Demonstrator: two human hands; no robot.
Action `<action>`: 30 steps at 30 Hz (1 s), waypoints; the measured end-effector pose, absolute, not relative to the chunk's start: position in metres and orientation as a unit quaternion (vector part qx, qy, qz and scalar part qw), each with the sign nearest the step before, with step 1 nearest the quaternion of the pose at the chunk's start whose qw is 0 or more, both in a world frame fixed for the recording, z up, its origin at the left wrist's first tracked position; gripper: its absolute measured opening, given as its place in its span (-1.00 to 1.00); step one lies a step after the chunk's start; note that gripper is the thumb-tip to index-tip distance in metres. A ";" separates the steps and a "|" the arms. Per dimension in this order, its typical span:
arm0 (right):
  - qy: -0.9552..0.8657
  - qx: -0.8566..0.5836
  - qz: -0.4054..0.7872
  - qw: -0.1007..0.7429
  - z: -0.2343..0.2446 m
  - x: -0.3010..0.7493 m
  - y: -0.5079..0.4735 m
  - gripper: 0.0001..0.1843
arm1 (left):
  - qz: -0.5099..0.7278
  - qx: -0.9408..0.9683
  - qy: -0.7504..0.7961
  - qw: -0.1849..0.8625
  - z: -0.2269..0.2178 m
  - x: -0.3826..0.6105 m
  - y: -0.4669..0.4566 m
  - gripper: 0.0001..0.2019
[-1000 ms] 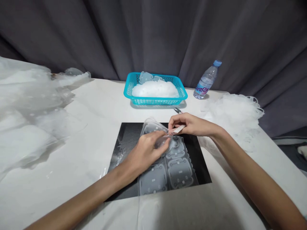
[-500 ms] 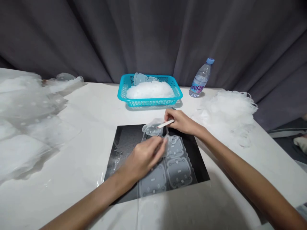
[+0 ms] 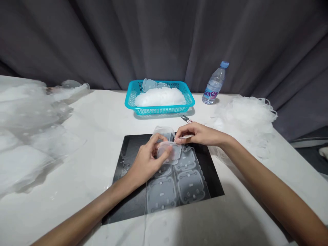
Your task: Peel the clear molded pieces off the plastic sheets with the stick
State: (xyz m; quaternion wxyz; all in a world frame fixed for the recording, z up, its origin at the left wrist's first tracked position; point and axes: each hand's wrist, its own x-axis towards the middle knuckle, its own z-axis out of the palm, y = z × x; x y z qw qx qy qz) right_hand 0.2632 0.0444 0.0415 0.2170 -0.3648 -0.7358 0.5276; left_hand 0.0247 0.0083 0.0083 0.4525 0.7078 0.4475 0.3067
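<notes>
1 basket [image 3: 160,110], 1 bottle [image 3: 214,86] beyond translucent sheet [image 3: 162,200]

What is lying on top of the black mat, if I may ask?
A panelled translucent sheet lies on the black mat. The left hand and the translucent piece it pinches cover part of the sheet, so detail beneath them cannot be made out.

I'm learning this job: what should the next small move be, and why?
Probably the right hand should gently tug the top edge of the translucent, rounded, plastic-looking piece: it sits at that edge, while the left hand pinches the piece over the black rectangular surface.
</notes>
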 end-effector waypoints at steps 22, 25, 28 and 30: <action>-0.766 -0.511 0.282 0.270 0.058 0.280 0.038 -0.78 | 0.336 0.756 0.383 0.411 0.006 0.021 -0.002 -0.86; -0.787 -0.418 0.398 0.216 0.074 0.280 0.029 -0.74 | 0.358 0.744 0.379 0.418 0.005 0.022 -0.003 -0.87; -0.799 -0.356 0.438 0.207 0.077 0.273 0.023 -0.79 | 0.376 0.740 0.376 0.412 0.004 0.023 -0.003 -0.90; -0.802 -0.337 0.441 0.220 0.076 0.269 0.022 -0.81 | 0.384 0.742 0.371 0.405 0.004 0.023 -0.003 -0.92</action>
